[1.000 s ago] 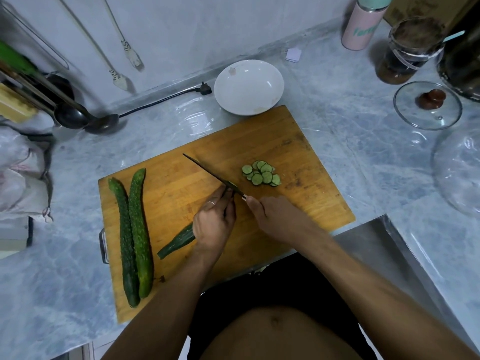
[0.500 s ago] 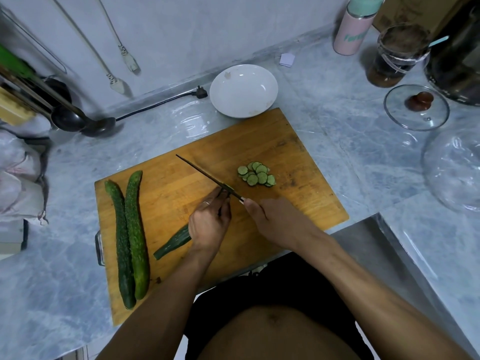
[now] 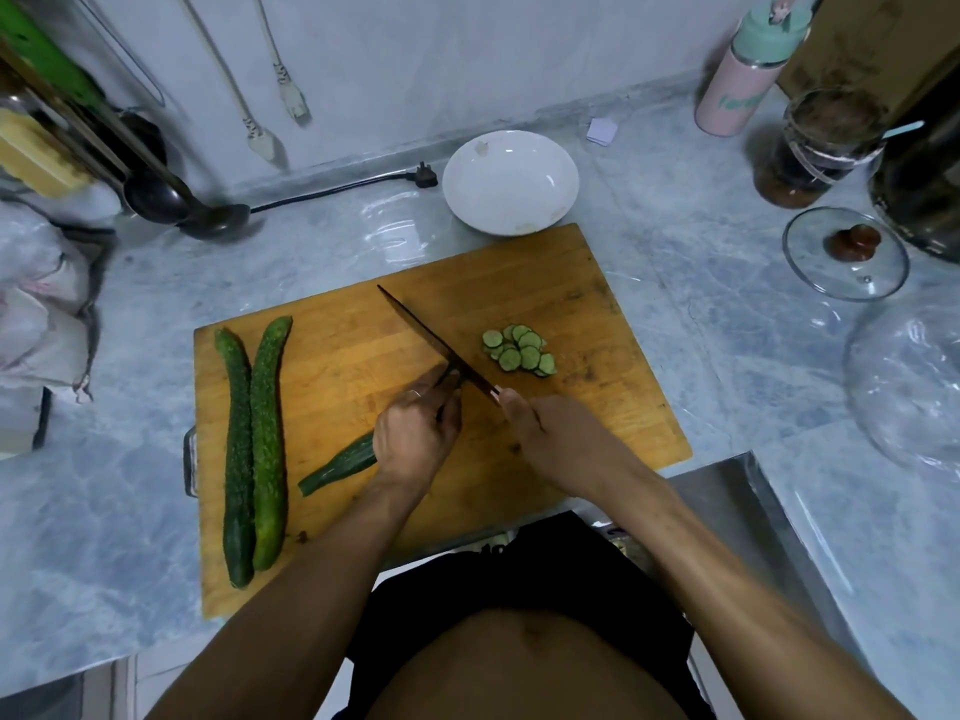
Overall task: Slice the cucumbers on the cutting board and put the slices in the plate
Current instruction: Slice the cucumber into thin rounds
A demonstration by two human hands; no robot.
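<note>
On pink bottle (image 3: 734, 90) by wall, green lettering too blurred to read.

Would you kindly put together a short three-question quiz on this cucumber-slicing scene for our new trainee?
1. True or false: the white plate already holds cucumber slices.
2. How many whole cucumbers lie on the cutting board?
3. Which hand grips the knife: A) left hand B) right hand?

Key: 1. False; the slices sit on the board. 2. Two. 3. B; the left hand holds the part-cut cucumber.
</note>
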